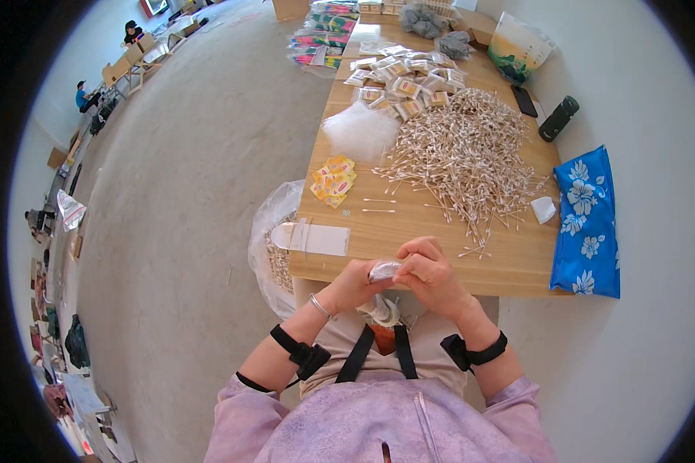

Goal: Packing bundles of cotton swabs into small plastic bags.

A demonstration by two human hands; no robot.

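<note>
**Wood-Grain Counter Beside Pale Wall: Clear Packet Between Two Hands**

Wood-grain counter (382, 243) set against a pale wall (664, 193), with grey floor (185, 170) to the left. On top: a broad heap of cotton swabs (471, 147), filled swab packages (401, 83) behind it, a stack of clear bags (359, 131) and yellow cards (333, 182) to its left. Nearer the front: a white card strip (323, 239).

**Position.** Clear packet (383, 271) held up at the near edge of the counter, above the lap, between both hands.

**Hand state.** Left hand (351, 285): closed around the left part of the packet. Right hand (434, 276): fingertips drawn together, apparently pinching the right end; exact contact partly covered by the fingers.

**Handling.** Judged light, soft and pliable, with glossy film likely to slip or crease and perhaps to tear under a hard pull. Contents: cannot tell through the glare. Support lightly around the body with one hand; take the film by its free end with thumb and fingertip of the other. Avoid crushing.

**Orientation.** Long axis apparently crosswise, left to right, roughly parallel to the near edge. Exposed end pointing toward the right hand; opposite end hidden within the left grasp.
</note>
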